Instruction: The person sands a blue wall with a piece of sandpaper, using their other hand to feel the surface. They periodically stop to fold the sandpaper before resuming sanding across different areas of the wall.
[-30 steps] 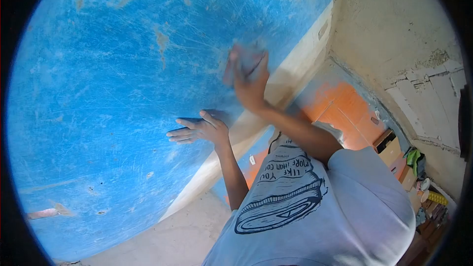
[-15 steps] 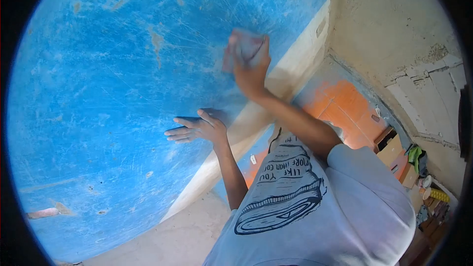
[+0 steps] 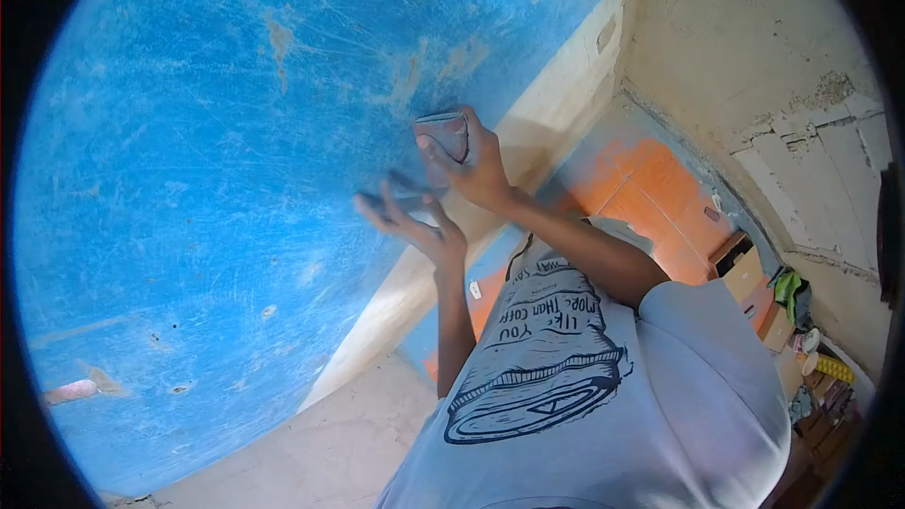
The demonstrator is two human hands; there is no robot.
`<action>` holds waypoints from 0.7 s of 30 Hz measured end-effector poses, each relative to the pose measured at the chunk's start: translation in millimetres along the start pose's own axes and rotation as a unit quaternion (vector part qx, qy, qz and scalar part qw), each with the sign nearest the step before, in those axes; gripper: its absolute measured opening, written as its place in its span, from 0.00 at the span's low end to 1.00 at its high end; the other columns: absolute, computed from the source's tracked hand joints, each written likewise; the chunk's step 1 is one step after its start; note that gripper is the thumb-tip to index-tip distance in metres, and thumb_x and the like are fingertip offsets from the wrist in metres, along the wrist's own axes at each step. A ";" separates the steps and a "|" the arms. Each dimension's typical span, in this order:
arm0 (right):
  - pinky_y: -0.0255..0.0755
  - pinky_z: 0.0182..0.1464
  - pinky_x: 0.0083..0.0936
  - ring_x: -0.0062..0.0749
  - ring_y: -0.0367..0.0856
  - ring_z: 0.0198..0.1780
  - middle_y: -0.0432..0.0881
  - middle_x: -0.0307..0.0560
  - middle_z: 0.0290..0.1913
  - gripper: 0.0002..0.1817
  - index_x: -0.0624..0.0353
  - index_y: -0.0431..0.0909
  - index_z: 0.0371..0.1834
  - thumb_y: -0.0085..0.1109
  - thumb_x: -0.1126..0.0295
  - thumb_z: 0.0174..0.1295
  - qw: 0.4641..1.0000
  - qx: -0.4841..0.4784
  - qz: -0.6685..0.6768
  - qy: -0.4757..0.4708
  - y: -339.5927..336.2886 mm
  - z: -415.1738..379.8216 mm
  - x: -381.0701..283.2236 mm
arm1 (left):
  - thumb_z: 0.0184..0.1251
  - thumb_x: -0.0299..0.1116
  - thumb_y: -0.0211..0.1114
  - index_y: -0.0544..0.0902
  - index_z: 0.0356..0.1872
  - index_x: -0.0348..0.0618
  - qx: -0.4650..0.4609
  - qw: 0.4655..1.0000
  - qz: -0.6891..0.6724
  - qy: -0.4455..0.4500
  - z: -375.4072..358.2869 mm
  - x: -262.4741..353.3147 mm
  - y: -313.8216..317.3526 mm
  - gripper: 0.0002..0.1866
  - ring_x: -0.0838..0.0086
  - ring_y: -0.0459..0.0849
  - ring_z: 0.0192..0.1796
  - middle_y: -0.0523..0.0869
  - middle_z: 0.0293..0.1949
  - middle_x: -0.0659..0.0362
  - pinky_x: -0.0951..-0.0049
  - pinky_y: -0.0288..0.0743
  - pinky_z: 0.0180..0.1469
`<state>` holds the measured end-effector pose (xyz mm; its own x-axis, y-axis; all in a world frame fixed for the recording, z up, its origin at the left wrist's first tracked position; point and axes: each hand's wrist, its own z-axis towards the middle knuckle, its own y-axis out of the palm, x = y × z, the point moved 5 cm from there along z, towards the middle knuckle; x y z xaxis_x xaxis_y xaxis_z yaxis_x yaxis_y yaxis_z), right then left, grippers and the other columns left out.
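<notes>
My right hand point(image 3: 483, 175) grips a folded pad point(image 3: 447, 136) at the blue wall point(image 3: 189, 179), upper centre of the frame — my left hand point(image 3: 439, 243), blurred, fingers spread, holds nothing just below it.

The wall point(image 3: 189, 198) spans the left of the view, with the strip point(image 3: 556, 85) along its lower right edge. Before the wall, near the strip, the pad point(image 3: 451, 139) is in the right hand point(image 3: 485, 174); the left hand point(image 3: 429, 234) is just below and left. The floor point(image 3: 650, 203) lies between strip and side wall point(image 3: 745, 47), boxes point(image 3: 741, 276) at far right beside the cloth point(image 3: 799, 300)
</notes>
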<state>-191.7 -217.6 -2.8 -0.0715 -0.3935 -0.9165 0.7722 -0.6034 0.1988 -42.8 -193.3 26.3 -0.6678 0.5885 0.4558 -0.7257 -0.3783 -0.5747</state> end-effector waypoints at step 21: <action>0.76 0.41 0.28 0.22 0.78 0.36 0.83 0.43 0.34 0.26 0.62 0.79 0.47 0.74 0.49 0.65 0.970 -0.132 0.038 0.199 -37.7 -132.4 -30.0 | 0.85 0.37 0.59 0.81 0.55 0.33 -0.119 0.881 -0.339 -0.308 -133.7 2.3 -46.9 0.15 0.80 0.82 0.35 0.85 0.34 0.61 0.76 0.75 0.37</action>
<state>-135.1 -91.2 -28.8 0.2003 -0.0996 -0.9747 0.9043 -0.3640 0.2230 11.9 -78.7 -36.6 -0.1103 0.0937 0.9895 -0.9860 0.1148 -0.1207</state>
